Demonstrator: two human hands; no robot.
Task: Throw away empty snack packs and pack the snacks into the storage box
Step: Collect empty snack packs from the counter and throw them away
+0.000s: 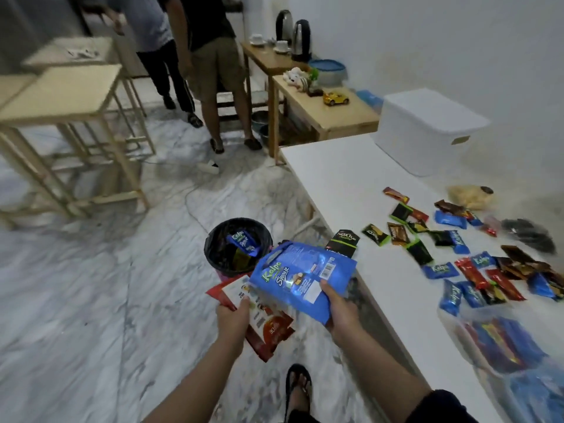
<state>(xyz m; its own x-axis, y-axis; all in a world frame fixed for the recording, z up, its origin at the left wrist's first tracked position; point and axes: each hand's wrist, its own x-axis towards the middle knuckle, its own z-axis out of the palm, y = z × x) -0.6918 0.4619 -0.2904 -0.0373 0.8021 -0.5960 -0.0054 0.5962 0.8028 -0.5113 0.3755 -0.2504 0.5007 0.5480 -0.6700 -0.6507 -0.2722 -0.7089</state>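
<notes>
My right hand (pixel 341 309) grips a large blue snack bag (pixel 302 277) by its lower edge, over the floor beside the white table (pixel 329 178). My left hand (pixel 233 317) holds a red and white snack bag (pixel 265 328) below it. Just beyond both stands a black-lined trash bin (pixel 238 246) with a blue wrapper and other packs inside. A black snack pack (pixel 343 243) hangs over the table edge. Several small wrapped snacks (pixel 464 254) lie scattered on the table. A clear storage box (pixel 500 343) with snacks in it sits at the table's near right.
A white lidded box (pixel 427 129) stands at the table's far end. Wooden tables with kettles, cups, a toy car (pixel 335 98) and a bowl line the wall behind. Two people stand at the back. A wooden stool frame (pixel 70 132) is on the left; a cord crosses the marble floor.
</notes>
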